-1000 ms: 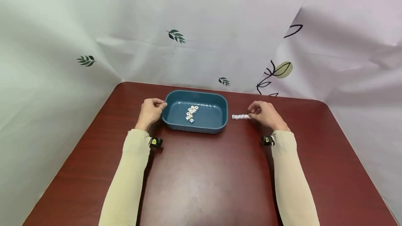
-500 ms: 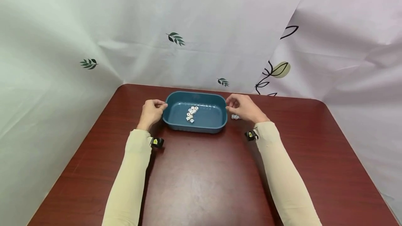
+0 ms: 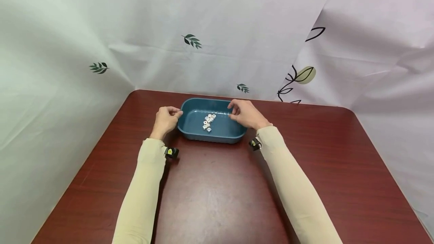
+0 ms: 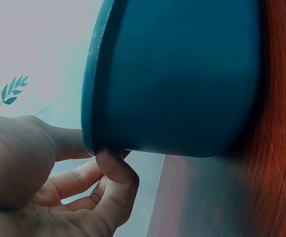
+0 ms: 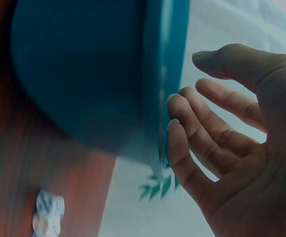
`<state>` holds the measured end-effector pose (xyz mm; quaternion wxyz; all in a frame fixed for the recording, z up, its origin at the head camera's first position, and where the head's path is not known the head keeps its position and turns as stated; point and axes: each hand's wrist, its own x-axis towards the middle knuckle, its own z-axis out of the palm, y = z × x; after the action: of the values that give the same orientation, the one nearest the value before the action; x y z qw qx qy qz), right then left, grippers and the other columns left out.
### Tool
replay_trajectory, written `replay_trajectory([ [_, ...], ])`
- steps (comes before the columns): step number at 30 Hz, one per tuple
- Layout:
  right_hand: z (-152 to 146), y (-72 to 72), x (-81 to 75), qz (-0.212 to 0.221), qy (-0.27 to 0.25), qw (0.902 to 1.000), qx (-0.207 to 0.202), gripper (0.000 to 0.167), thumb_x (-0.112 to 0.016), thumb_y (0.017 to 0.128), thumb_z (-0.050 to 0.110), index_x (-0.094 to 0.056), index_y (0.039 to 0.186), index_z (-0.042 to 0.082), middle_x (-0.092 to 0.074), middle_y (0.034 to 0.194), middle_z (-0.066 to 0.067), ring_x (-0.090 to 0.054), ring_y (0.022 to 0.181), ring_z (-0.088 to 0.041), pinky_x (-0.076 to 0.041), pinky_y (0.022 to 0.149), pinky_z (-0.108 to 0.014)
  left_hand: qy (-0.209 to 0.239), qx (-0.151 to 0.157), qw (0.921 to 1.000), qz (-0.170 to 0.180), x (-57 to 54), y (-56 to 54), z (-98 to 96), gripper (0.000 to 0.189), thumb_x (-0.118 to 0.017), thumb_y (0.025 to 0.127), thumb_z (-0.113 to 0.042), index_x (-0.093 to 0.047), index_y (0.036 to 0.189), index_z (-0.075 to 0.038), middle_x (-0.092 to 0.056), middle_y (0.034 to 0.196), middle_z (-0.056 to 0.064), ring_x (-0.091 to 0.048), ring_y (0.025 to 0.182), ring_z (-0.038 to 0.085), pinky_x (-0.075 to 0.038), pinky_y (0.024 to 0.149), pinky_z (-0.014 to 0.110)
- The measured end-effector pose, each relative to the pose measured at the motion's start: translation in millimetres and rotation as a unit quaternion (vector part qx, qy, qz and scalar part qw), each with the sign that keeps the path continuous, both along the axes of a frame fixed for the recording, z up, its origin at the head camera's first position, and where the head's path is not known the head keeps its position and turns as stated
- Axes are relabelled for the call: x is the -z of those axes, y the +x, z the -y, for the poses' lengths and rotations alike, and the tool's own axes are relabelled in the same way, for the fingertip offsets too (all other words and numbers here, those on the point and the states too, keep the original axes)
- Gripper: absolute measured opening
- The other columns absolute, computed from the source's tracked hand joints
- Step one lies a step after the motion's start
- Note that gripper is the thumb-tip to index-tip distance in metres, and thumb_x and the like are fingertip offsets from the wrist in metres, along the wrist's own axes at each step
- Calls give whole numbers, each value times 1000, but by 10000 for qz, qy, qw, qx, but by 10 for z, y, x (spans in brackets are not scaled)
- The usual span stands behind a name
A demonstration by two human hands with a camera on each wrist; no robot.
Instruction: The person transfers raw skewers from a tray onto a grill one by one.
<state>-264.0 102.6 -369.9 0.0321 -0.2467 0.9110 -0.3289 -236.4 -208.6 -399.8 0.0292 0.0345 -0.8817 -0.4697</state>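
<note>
A blue oval-cornered tray (image 3: 223, 137) stands at the back of the table, with several white dice (image 3: 207, 123) clustered on its floor. At its left end, my left hand (image 3: 165, 120) pinches the rim; the left wrist view shows thumb and fingers (image 4: 118, 173) meeting there. My right hand (image 3: 246, 114) hovers over the tray's right end, thumb and fingers apart. In the right wrist view nothing shows between its fingers (image 5: 192, 128), which lie beside the rim. More dice (image 5: 48, 212) sit on the tabletop right of the tray, hidden in the head view behind the right hand.
The dark red table (image 3: 210, 191) reaches back to a white curtain (image 3: 152, 29) printed with leaves. Both wrists carry small black cameras, one (image 3: 172, 152) on the left and one (image 3: 255, 144) on the right.
My right hand has moved left from the row of dice on the table to over the tray, its thumb and fingers now apart. The left hand keeps its hold on the rim.
</note>
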Motion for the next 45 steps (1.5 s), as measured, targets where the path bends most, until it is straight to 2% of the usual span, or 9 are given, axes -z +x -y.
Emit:
replay_trajectory([
  [9, 325, -53, 83, 90, 391, 9991, 150, 30, -73, 94, 7, -67, 123, 1, -64, 90, -8, -60, 81, -22, -49, 77, -37, 47, -14, 10000, 62, -8, 3, -22, 31, -62, 104, -19, -69, 119, 6, -65, 106, 20, -60, 94, 30, -51, 81, 38],
  [15, 440, -69, 153, 400, 657, 9964, 371, 34, -70, 97, 9, -64, 130, 6, -63, 93, -7, -60, 83, -22, -50, 80, -38, 48, -17, 9999, 88, -10, -12, -42, 31, -62, 104, -20, -69, 120, 6, -65, 107, 20, -61, 95, 30, -51, 81, 39],
  [20, 501, -95, 225, 678, 699, 9937, 548, 39, -67, 98, 7, -61, 136, 9, -62, 90, -7, -59, 77, -21, -49, 75, -36, 91, -12, 9999, 104, -2, -14, -77, 29, -63, 104, -20, -69, 119, 5, -66, 106, 19, -61, 94, 30, -52, 81, 39],
  [27, 558, -132, 286, 973, 999, 9888, 540, 43, -62, 100, 5, -58, 142, 11, -61, 92, -8, -57, 75, -22, -46, 66, -33, 63, -10, 9999, 91, -10, -18, -85, 29, -63, 104, -19, -70, 118, 5, -66, 106, 20, -61, 93, 30, -52, 81, 40],
  [32, 583, -141, 326, 1015, 1078, 9876, 529, 34, -62, 100, 5, -63, 134, 10, -60, 92, -8, -57, 77, -21, -46, 68, -33, 56, -23, 9999, 103, 4, -13, -71, 29, -63, 104, -20, -70, 118, 5, -66, 107, 20, -61, 94, 30, -52, 81, 39],
  [39, 623, -130, 333, 990, 994, 9877, 696, 7, -65, 100, 9, -68, 107, 8, -61, 90, -8, -56, 74, -22, -47, 66, -34, 47, -63, 9999, 103, -4, 3, -48, 29, -62, 104, -19, -70, 118, 5, -66, 107, 20, -61, 95, 30, -52, 83, 40],
  [45, 653, -140, 324, 905, 991, 9883, 729, 4, -67, 100, 12, -68, 103, 9, -62, 91, -7, -56, 77, -22, -47, 68, -34, 56, -115, 9999, 103, -17, -3, -18, 28, -63, 104, -20, -70, 117, 4, -66, 106, 19, -61, 94, 30, -52, 82, 40],
])
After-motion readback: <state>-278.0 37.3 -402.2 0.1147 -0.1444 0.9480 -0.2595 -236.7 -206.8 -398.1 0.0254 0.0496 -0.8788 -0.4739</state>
